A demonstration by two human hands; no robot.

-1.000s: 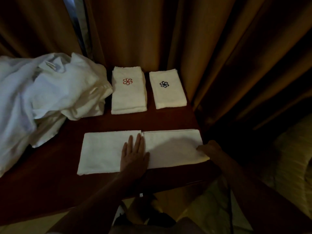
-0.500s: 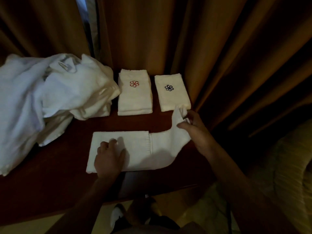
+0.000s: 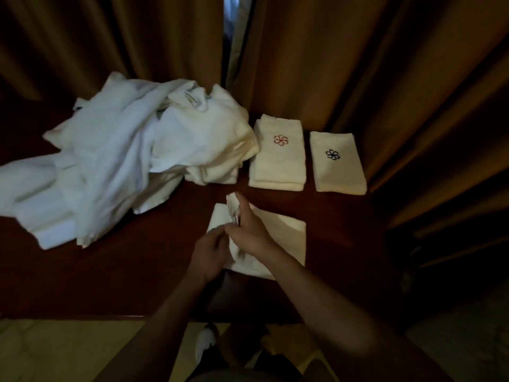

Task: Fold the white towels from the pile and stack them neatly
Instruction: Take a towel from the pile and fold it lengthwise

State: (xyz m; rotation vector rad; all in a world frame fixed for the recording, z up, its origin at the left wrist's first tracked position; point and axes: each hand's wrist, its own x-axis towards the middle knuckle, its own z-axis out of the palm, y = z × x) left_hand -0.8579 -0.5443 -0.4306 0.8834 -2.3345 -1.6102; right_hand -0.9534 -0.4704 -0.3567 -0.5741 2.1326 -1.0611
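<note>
both hands meet on towel (image 3: pixel 281 238) at table (image 3: pixel 124 271) front; right hand (image 3: pixel 249 232) fingers pinch raised corner, left hand (image 3: pixel 209 250) fingers grip edge; pile (image 3: pixel 124 161) at 10 o'clock.

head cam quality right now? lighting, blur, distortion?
Head view: dim, warm light; the white pile is the brightest area and looks soft, its left edge smeared. Both forearms blur toward the bottom edge. Wide-angle bend curves the curtains and table edge. Logos on the folded stacks remain legible; right of the table is near black.
</note>
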